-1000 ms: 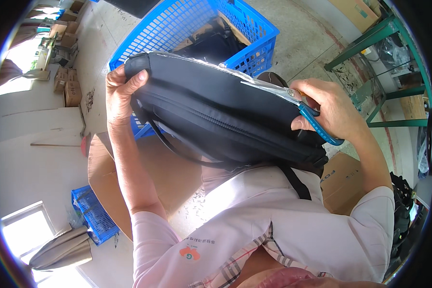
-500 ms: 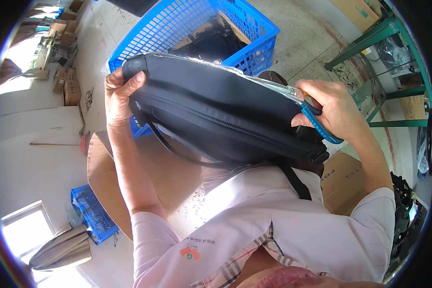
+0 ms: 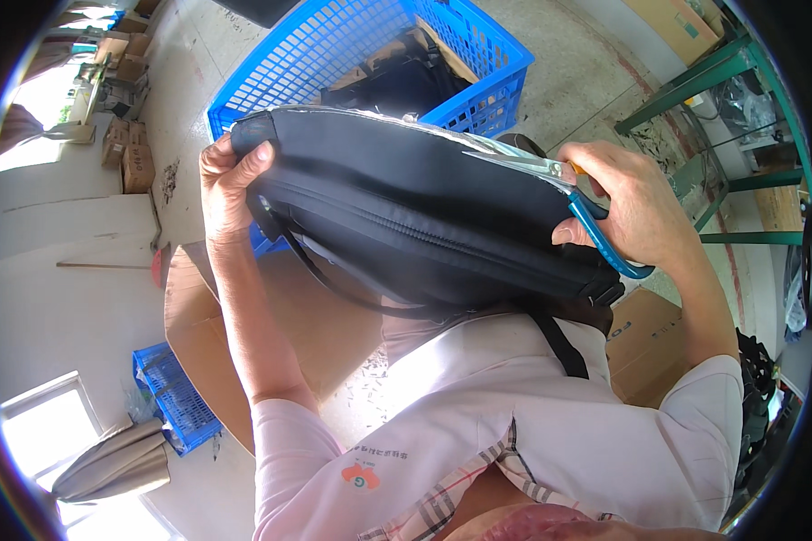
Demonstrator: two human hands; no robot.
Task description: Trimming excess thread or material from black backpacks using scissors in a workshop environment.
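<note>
A black zippered bag lies across in front of me, its far edge showing a rough pale seam. My left hand grips the bag's left corner, thumb on top and fingers behind. At the bag's right end, my right hand is closed on a pair of scissors with a blue handle. The scissor blades point left along the pale seam and look parted. A thin black strap hangs in a loop under the bag's left side.
Beyond the bag stands a blue plastic crate with black items inside. An open cardboard box is at lower left, another cardboard piece at right. A smaller blue crate stands far left. A green metal frame rises at the right.
The scissor blades have parted more, one now showing over the bag's black face. Both hands and the bag have shifted very slightly right.
</note>
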